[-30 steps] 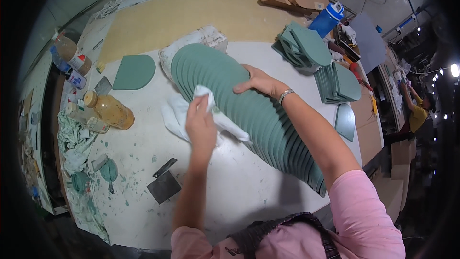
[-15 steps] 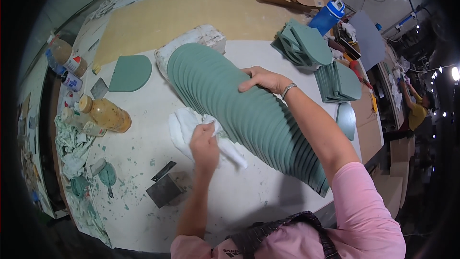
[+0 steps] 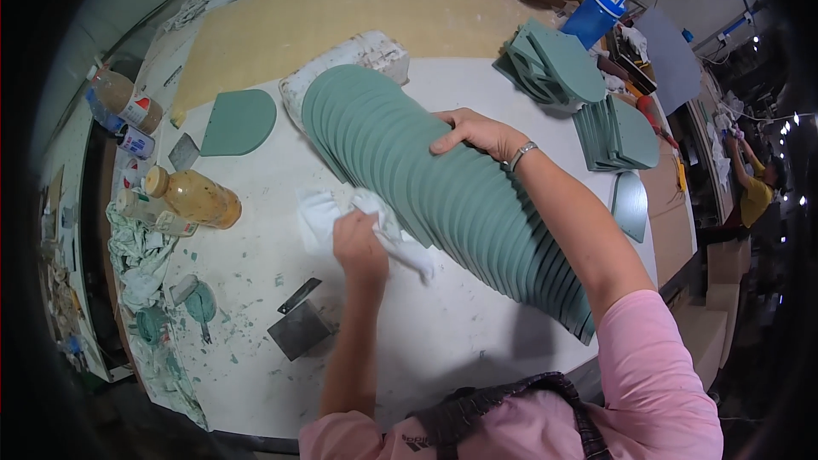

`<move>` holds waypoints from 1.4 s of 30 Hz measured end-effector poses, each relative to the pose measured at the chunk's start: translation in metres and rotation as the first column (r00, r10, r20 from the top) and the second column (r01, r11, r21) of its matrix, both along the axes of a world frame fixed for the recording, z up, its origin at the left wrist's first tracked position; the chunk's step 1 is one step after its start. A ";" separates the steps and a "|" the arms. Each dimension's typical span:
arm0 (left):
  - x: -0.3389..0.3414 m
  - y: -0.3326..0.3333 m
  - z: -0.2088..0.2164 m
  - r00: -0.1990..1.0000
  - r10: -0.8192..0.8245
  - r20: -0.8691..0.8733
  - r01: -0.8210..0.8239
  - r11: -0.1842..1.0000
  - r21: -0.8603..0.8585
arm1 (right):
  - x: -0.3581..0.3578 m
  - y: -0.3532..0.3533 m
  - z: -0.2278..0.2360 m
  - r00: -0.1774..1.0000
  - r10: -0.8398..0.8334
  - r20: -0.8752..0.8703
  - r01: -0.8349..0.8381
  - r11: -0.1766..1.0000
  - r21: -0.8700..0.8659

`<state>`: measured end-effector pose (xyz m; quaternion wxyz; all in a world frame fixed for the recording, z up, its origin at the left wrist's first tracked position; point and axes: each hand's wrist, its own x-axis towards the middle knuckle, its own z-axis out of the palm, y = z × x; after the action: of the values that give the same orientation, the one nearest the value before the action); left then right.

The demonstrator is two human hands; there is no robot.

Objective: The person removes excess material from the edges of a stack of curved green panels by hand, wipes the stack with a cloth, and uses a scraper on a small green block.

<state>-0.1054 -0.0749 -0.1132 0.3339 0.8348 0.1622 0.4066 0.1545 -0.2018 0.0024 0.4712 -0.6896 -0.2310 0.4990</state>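
Note:
A long leaning row of green round-ended panels runs from the middle of the table toward my right side. Its far end rests against a pale, stained block. Over the row's right side lies my right hand, thumb spread from the fingers on the panels' edges. My left hand is closed around a white cloth, beside the row's left edge; whether the cloth touches the panels I cannot tell. One single green panel lies flat to the left.
Bottles, among them a yellowish one, stand left near crumpled rags. A dark metal block and a green-smeared tool lie at the near left. More green panels and a blue bottle stand back right. A co-worker is far right.
My left hand and the cloth have moved slightly down and away from the row, blurring the cloth. The whole view has shifted a little. My right hand stays on the panels.

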 end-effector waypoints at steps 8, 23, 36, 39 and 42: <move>-0.004 -0.003 0.056 0.999 -0.006 0.047 0.018 0.970 -0.243 | -0.007 -0.022 0.016 0.849 0.045 0.527 -0.003 0.997 -0.080; -0.074 0.020 0.096 0.934 -0.140 -0.330 -0.010 0.910 -0.414 | -0.092 -0.278 0.054 0.517 -0.205 0.831 0.468 0.881 -0.074; -0.077 -0.132 0.100 0.575 -0.792 -0.203 0.478 0.527 -0.702 | -0.155 -0.480 -0.019 0.402 -0.831 0.384 0.900 0.435 0.001; -0.082 -0.185 0.093 0.310 -0.932 -0.187 0.307 0.284 -0.908 | -0.162 -0.470 -0.012 0.682 -0.707 0.187 0.718 0.696 0.014; -0.085 -0.228 0.074 0.289 -0.953 -0.091 0.145 0.137 -0.980 | -0.172 -0.457 -0.020 0.833 -0.523 0.182 0.526 0.850 0.034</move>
<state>-0.1907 -0.3027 -0.0396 0.7333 0.6004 0.0782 -0.3093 -0.0179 -0.6587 -0.0177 0.5605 -0.7737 -0.0714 0.2868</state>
